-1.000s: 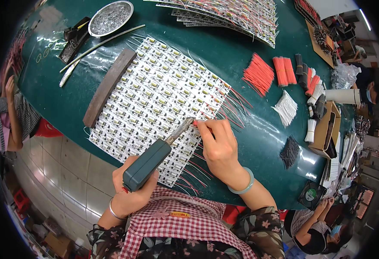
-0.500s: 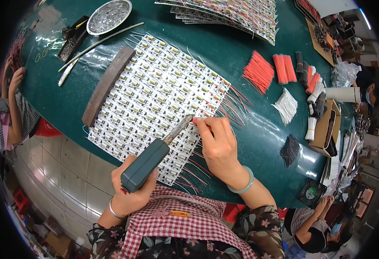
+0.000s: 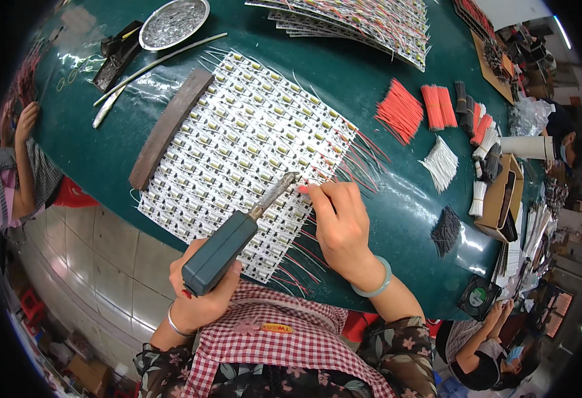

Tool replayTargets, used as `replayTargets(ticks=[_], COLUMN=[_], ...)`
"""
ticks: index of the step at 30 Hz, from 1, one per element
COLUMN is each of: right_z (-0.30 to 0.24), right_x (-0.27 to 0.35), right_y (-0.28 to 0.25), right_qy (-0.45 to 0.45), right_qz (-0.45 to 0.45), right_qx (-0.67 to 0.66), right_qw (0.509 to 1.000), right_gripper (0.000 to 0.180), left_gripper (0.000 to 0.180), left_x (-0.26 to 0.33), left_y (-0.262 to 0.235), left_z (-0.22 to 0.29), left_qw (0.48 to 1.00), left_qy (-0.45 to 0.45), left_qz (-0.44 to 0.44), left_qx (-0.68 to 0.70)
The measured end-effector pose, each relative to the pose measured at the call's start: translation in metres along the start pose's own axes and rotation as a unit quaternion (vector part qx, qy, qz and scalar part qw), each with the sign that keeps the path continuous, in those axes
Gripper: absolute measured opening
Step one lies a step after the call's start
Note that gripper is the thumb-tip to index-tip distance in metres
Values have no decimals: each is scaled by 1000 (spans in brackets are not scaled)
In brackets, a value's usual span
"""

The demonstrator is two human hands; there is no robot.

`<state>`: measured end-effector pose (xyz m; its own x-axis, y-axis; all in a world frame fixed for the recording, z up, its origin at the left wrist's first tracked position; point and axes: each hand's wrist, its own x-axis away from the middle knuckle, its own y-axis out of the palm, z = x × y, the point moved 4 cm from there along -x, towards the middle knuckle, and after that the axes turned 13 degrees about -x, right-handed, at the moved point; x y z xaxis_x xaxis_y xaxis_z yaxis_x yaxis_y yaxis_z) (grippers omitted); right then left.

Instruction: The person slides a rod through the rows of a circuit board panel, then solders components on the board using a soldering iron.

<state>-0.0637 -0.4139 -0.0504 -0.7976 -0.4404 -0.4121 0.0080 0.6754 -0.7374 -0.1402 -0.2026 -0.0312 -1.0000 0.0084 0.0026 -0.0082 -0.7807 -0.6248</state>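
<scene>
At lower centre, the soldering iron (image 3: 238, 231) slants up-right, seemingly so its tip reaches the board (image 3: 238, 136) at frame centre. A dark bar (image 3: 170, 130) lies along the board's left edge, probably as a weight. The left hand (image 3: 201, 306) wraps the iron's handle; the right hand (image 3: 343, 231), thumb and forefinger pinched, grips what looks like a red wire (image 3: 303, 189).

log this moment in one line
left hand: holds soldering iron; right hand: pinches red wiring; board panel: under iron; brown bar: along panel edge
</scene>
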Motion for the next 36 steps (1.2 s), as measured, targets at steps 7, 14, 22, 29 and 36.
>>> replayTargets(ticks=[7, 14, 22, 29, 36], right_z=[-9, -9, -13, -15, -16], right_x=[5, 9, 8, 8, 7], right_y=[0, 6, 7, 9, 9], right_qy=[-16, -3, 7, 18, 20], right_qz=[8, -2, -7, -5, -13], right_qx=[-19, -19, -12, 6, 7], right_qw=[1000, 1000, 1000, 1000, 1000], right_gripper=[32, 32, 32, 33, 32], left_gripper=[24, 24, 24, 23, 21], left_x=[6, 8, 9, 9, 11], left_y=[-5, -5, -5, -3, -4], left_z=[-1, -1, -2, -4, -5], left_qw=[1000, 1000, 999, 999, 998], left_qy=[-7, 3, -22, -25, -30], left_qz=[19, 11, -28, -39, -47], left_qx=[24, 12, 3, 4, 8])
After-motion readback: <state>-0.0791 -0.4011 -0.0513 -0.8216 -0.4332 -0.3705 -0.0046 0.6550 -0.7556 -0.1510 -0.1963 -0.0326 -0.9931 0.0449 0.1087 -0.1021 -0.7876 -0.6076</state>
